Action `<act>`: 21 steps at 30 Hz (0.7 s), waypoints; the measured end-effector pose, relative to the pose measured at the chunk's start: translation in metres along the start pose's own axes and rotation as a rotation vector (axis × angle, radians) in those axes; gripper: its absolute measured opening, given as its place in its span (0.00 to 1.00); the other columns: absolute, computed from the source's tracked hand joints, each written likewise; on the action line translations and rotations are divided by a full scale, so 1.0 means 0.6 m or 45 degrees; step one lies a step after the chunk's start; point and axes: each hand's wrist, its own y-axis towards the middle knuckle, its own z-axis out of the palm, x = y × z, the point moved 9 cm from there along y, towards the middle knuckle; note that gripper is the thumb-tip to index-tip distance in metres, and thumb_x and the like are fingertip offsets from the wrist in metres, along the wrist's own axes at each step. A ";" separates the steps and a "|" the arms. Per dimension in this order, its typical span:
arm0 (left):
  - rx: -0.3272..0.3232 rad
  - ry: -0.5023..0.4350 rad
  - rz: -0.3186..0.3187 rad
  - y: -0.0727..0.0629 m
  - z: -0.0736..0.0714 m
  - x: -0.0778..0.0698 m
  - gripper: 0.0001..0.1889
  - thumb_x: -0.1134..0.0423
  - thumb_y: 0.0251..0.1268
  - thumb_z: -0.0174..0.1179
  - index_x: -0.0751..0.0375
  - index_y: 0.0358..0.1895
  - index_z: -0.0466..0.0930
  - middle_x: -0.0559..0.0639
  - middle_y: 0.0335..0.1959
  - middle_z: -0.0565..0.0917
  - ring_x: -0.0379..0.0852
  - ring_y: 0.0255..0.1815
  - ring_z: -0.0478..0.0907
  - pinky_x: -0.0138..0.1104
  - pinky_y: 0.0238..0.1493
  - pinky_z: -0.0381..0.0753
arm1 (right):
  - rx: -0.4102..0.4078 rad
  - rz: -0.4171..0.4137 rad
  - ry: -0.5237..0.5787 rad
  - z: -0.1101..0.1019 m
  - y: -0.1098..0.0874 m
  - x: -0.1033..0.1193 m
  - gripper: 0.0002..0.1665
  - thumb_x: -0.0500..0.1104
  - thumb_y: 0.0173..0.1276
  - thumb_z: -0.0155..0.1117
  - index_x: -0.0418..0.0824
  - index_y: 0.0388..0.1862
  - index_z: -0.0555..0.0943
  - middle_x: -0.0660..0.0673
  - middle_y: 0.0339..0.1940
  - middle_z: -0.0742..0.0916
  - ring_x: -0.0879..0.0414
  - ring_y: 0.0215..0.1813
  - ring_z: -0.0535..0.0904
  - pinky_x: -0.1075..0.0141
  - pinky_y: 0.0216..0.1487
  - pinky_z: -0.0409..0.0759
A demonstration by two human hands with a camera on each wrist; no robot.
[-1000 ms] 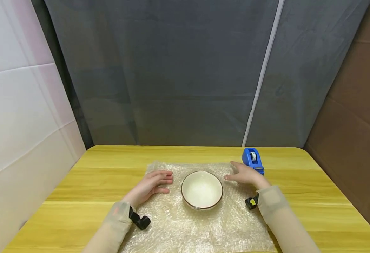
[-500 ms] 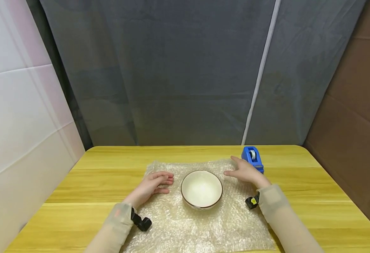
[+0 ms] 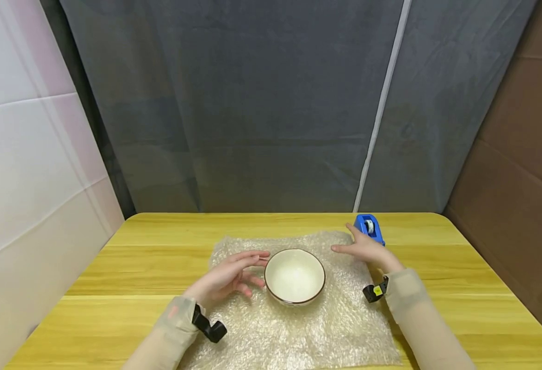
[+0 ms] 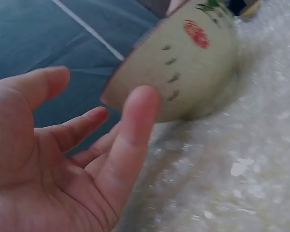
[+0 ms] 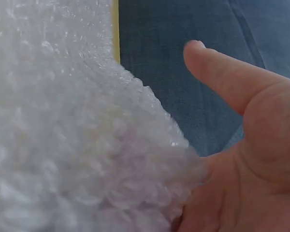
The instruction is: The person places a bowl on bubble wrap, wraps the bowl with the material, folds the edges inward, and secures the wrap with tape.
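A cream bowl [image 3: 295, 276] with a dark brown rim stands upright on a sheet of bubble wrap [image 3: 280, 339]. Its outer wall [image 4: 183, 72] shows a red and green pattern in the left wrist view. My left hand [image 3: 229, 277] is at the bowl's left side, fingers spread and loosely bent; whether a fingertip touches the bowl I cannot tell. My right hand [image 3: 365, 251] is at the far right corner of the wrap, thumb stretched out. In the right wrist view, the bubble wrap [image 5: 87, 145] lies over its fingers and hides them.
A blue tape dispenser [image 3: 369, 228] with a roll in it stands just beyond my right hand, partly hidden by it. The yellow wooden table [image 3: 127, 277] reaches back to a grey curtain [image 3: 271, 128]. A brown panel [image 3: 521, 205] borders the right side.
My left hand has moved right, up to the bowl, and its fingers have spread. My right hand has shifted slightly right and away from me; the wrap's right edge has moved. The bowl stays put.
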 end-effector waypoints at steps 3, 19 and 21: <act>0.036 -0.028 -0.059 0.003 0.012 0.011 0.31 0.53 0.75 0.51 0.63 0.74 0.55 0.65 0.64 0.68 0.48 0.36 0.84 0.37 0.27 0.85 | -0.021 0.017 0.025 -0.008 0.000 -0.003 0.61 0.59 0.65 0.64 0.30 0.77 0.39 0.25 0.76 0.50 0.30 0.74 0.49 0.38 0.68 0.58; 0.309 -0.210 -0.095 -0.005 0.061 0.038 0.35 0.62 0.79 0.43 0.53 0.79 0.32 0.75 0.54 0.74 0.58 0.47 0.83 0.47 0.51 0.81 | -0.172 -0.035 0.093 -0.032 -0.009 0.011 0.29 0.50 0.67 0.65 0.24 0.52 0.76 0.43 0.29 0.84 0.61 0.20 0.66 0.69 0.22 0.68; 0.303 -0.205 -0.085 -0.004 0.062 0.037 0.35 0.62 0.79 0.43 0.53 0.79 0.33 0.76 0.54 0.74 0.58 0.46 0.83 0.47 0.52 0.80 | -0.161 -0.094 0.111 -0.032 -0.013 0.024 0.22 0.47 0.68 0.64 0.26 0.44 0.80 0.50 0.22 0.82 0.61 0.18 0.68 0.69 0.21 0.68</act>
